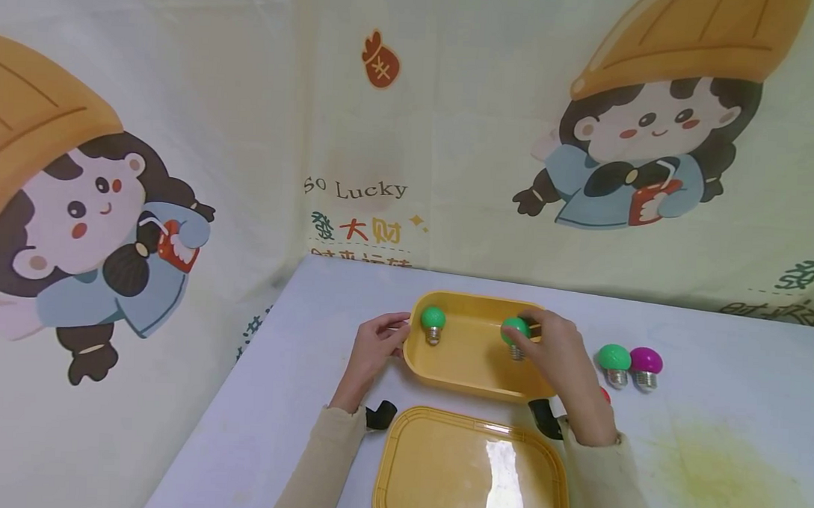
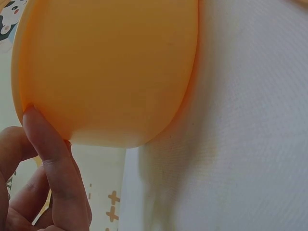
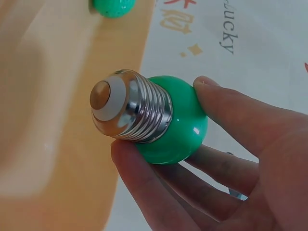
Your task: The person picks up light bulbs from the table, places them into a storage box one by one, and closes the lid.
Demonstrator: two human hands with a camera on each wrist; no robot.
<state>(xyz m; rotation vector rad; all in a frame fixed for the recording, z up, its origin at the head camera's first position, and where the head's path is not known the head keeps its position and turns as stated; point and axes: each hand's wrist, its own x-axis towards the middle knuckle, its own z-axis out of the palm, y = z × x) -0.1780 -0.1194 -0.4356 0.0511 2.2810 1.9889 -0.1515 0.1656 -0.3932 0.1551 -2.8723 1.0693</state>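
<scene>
A green light bulb with a silver screw base is in my right hand, above the right part of a yellow plastic box. The right wrist view shows thumb and fingers pinching its green globe, with the metal base pointing away from the palm. Another green bulb is inside the box, at its left end. My left hand touches the box's left end from outside. In the left wrist view, one fingertip presses the outer wall just below the rim.
A yellow lid lies flat in front of the box. To the right stand a green bulb and a magenta bulb, side by side. Part of a red object shows behind the right forearm. A printed cloth hangs behind the table.
</scene>
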